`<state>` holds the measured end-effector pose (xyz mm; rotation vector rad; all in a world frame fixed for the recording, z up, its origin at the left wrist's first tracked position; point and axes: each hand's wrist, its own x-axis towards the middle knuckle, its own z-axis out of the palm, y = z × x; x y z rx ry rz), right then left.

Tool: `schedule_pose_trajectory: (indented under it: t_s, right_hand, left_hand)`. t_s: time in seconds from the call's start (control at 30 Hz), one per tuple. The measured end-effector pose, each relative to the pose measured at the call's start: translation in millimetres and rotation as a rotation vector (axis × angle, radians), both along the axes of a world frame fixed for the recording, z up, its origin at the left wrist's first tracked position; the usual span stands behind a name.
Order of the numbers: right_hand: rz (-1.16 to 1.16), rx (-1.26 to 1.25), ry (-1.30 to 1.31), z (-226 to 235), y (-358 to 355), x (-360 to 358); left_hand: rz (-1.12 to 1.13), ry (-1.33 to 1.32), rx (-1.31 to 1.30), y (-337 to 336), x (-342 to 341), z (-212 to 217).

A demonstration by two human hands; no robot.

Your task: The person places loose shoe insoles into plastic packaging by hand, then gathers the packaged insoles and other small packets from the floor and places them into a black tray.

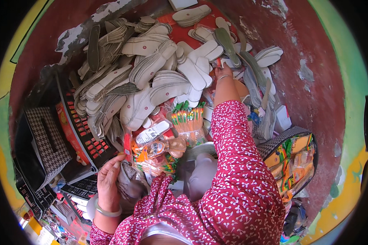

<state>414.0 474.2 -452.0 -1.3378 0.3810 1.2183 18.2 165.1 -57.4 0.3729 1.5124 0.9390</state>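
My left hand (pixel 109 175) is raised at the lower left, a bangle on its wrist. Its fingertips pinch the red-edged side of a clear packet (pixel 159 148) with orange and tan contents. Far ahead, my right hand (pixel 223 72) reaches in among the insoles, its fingers closed at a small orange-and-white packet (pixel 218 62). Part of that packet is hidden by the hand and the pile. Bundled white insoles (pixel 153 61) are heaped left of my right hand, some tied with string. A dark green insole (pixel 227 45) lies just beyond it.
A bundle of orange sticks with green tops (pixel 187 122) stands in the middle. At the left is a black crate (pixel 81 126) beside a houndstooth-patterned bag (pixel 49 143). An open bag of orange-and-green packets (pixel 292 159) sits at the right. A peeling dark red wall (pixel 315 98) curves behind.
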Motion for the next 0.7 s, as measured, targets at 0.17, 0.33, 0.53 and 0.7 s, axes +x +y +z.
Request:
schedule_pose_trajectory:
  t_s: [0.17, 0.33, 0.53, 0.7]
  right_hand:
    - [0.147, 0.225, 0.151, -19.0, -1.9, 32.8]
    - [0.303, 0.164, 0.100, 9.0, -58.7, 55.1]
    - [0.536, 0.403, 0.083, 74.8, -126.6, 68.5]
    - [0.621, 0.463, 0.004, 134.0, -156.3, 48.9]
  left_hand:
    - [-0.007, -0.016, -0.011, 10.2, -2.8, -5.5]
    - [-0.025, -0.025, 0.015, 2.9, 0.5, -1.0]
    - [-0.055, 0.025, 0.086, -21.2, 6.1, 11.3]
    - [-0.072, -0.043, 0.137, -45.1, 7.5, 38.3]
